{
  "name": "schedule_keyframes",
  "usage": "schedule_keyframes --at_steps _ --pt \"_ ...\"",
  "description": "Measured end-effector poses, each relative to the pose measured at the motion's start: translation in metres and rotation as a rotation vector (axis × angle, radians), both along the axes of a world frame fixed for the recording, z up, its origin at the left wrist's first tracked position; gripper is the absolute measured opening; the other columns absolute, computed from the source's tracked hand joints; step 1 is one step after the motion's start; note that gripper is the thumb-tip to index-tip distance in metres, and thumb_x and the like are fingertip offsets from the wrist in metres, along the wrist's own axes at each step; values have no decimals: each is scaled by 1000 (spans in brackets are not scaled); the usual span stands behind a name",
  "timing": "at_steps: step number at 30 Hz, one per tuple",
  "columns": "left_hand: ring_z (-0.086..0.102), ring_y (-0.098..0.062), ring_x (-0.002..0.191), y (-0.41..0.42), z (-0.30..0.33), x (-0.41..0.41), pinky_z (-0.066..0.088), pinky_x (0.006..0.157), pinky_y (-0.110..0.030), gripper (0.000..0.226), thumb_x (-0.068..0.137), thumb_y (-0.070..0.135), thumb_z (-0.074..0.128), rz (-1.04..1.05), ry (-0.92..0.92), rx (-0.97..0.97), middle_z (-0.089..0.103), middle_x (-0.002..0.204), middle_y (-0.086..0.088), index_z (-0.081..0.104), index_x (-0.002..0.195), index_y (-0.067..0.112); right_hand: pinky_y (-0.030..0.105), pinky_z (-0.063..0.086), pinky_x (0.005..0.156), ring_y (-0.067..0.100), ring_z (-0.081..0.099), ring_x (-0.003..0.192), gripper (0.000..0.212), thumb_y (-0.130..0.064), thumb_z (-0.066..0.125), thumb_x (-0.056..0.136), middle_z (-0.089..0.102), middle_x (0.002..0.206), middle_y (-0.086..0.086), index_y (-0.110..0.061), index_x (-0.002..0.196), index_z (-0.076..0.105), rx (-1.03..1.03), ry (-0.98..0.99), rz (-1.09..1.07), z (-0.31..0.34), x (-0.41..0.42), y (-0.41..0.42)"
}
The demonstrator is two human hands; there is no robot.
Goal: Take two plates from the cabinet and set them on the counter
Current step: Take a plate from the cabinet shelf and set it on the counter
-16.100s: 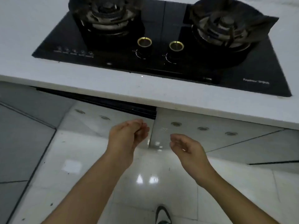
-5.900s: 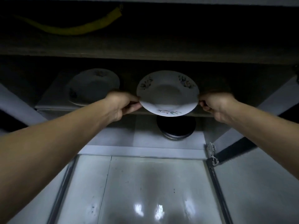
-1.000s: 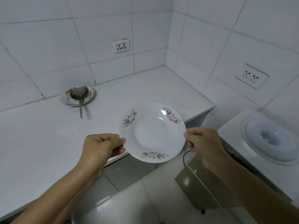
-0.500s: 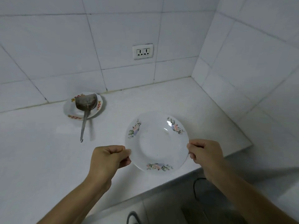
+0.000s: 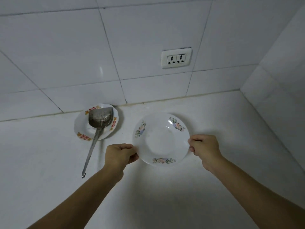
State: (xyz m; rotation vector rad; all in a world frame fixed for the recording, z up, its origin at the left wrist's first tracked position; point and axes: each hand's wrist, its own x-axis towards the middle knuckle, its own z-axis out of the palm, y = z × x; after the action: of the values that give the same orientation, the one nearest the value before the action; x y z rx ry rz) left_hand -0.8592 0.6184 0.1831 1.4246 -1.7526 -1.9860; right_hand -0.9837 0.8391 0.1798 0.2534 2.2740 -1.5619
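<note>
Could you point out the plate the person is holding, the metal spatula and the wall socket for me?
held plate [image 5: 160, 142]: head view, on its bare white centre.
metal spatula [image 5: 101, 116]: head view, on its blade, resting in the small plate.
wall socket [image 5: 176, 58]: head view, between its two outlets.

One head-worn camera looks forward and down, close over the surface [image 5: 49, 162], facing the tiled wall [image 5: 66, 55].
</note>
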Motion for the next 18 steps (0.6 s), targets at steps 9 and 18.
schedule_keyframes --at_steps 9,18 --pt "69 -33 69 -39 -46 -85 57 45 -26 18 76 -13 70 79 -65 15 67 79 -21 65 64 0 17 39 39 12 51 42 21 5 65 79 60 52 3 -11 67 71 33 -60 14 -40 -89 -48" --pt "68 -30 73 -58 -67 -118 56 45 -25 12 79 -7 69 52 -139 19 66 81 -19 64 73 2 21 44 43 15 55 45 25 5 64 78 61 55 6 -12 60 67 126 -67 14 -58 -118 -68"
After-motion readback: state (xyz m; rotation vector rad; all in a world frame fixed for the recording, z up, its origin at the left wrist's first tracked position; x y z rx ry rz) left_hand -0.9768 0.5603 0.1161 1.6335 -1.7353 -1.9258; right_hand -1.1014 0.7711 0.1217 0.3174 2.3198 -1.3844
